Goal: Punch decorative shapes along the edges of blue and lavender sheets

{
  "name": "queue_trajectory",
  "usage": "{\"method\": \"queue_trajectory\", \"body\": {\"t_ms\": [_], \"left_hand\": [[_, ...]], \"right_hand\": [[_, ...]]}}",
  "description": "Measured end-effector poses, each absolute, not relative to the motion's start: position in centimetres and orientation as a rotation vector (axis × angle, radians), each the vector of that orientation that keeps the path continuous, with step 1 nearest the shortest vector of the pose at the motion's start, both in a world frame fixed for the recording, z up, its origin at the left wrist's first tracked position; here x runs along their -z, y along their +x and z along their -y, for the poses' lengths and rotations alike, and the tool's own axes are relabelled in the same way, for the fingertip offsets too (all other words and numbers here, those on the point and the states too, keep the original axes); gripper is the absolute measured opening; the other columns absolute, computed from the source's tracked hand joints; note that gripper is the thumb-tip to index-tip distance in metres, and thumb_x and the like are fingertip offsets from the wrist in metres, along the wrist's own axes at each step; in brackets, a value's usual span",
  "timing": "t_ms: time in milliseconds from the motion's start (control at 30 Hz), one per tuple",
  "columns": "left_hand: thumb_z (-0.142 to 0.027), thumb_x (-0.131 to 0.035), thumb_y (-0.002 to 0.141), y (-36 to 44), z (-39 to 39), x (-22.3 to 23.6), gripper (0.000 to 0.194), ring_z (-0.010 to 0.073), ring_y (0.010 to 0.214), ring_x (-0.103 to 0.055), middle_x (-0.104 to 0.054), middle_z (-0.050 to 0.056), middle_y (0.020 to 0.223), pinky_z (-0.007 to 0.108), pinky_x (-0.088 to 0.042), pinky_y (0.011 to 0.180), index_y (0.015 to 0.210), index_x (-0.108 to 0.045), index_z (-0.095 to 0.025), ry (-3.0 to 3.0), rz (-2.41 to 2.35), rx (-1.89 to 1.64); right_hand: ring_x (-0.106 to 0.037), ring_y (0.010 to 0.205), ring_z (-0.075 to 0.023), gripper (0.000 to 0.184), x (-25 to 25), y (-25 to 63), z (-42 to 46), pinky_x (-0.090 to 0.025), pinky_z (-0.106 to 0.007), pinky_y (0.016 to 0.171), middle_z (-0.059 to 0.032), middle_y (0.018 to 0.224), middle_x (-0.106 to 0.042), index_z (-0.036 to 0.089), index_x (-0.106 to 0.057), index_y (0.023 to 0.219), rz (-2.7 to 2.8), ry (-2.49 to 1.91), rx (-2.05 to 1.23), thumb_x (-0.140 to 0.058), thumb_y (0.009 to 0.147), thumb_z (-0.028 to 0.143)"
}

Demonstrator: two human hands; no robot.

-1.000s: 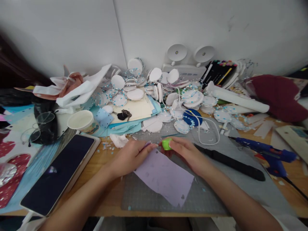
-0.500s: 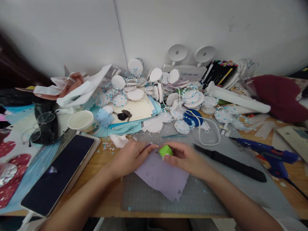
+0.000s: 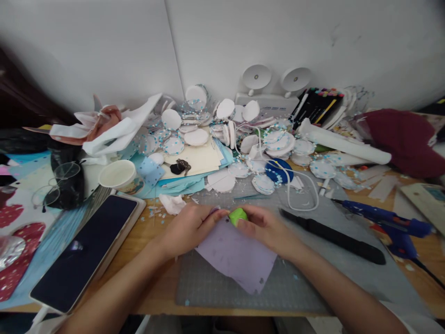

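Note:
A sheet of thin purple paper (image 3: 236,255) with small dark cut-out-like spots slopes down over the grey cutting mat (image 3: 201,287). My left hand (image 3: 194,227) pinches its upper left corner between thumb and fingers. In my right hand (image 3: 264,227) is a small bright green craft punch (image 3: 238,216), thumb on its near side, set against the paper's upper edge. Where the punch meets the paper is partly hidden by my fingers. Just right of that hand lies a black-handled tool (image 3: 333,236).
A phone (image 3: 83,250) lies at left, beside a paper cup (image 3: 117,174). White discs with blue trim (image 3: 278,141) pile up along the back with a white cable (image 3: 302,208). A blue glue gun (image 3: 389,218) rests at right. A double lamp (image 3: 257,76) stands by the wall.
The purple paper's lower edge has shifted slightly right and down. My right thumb has moved across the green punch, covering more of it. My left hand stays nearly in place.

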State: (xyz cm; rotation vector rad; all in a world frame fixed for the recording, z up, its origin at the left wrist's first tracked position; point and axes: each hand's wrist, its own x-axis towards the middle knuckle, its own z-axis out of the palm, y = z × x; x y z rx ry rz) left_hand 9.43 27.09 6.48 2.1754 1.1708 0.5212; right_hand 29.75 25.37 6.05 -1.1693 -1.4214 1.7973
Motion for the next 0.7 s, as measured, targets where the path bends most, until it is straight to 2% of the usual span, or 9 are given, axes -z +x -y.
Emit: {"method": "queue_trajectory", "body": {"t_ms": [267,467,700], "left_hand": [[-0.036,-0.039,0.095,9.31,-27.14,-6.51,0.043,0.0074,0.045,-0.039,-0.047,-0.004,0.049,0.023,-0.023,0.048,0.059,-0.05,-0.016,2.195,-1.163,-0.544],[-0.035,-0.037,0.096,9.31,-26.98,-6.74,0.041,0.0083,0.047,-0.043,-0.048,-0.004,0.051,0.023,-0.026,0.049,0.062,-0.051,-0.016,2.253,-1.071,-0.48],[-0.031,-0.039,0.095,9.49,-26.75,-6.85,0.038,0.0102,0.049,-0.046,-0.05,-0.002,0.052,0.024,-0.027,0.051,0.065,-0.055,-0.015,2.308,-1.052,-0.459]], "right_hand": [[-0.038,0.06,-0.0086,0.034,-5.87,30.2,-25.32,-0.03,-0.019,0.051,0.005,0.067,-0.039,0.016,-0.05,0.074,1.628,-1.11,-1.818,-0.068,0.076,0.045],[-0.039,0.064,-0.0106,0.029,-5.73,30.03,-25.07,-0.032,-0.021,0.054,0.0041,0.069,-0.041,0.017,-0.053,0.079,1.767,-1.099,-1.736,-0.067,0.076,0.042],[-0.04,0.064,-0.0116,0.022,-5.76,29.91,-24.83,-0.033,-0.022,0.056,0.0036,0.07,-0.045,0.018,-0.055,0.08,1.977,-1.18,-1.48,-0.069,0.075,0.034]]}}
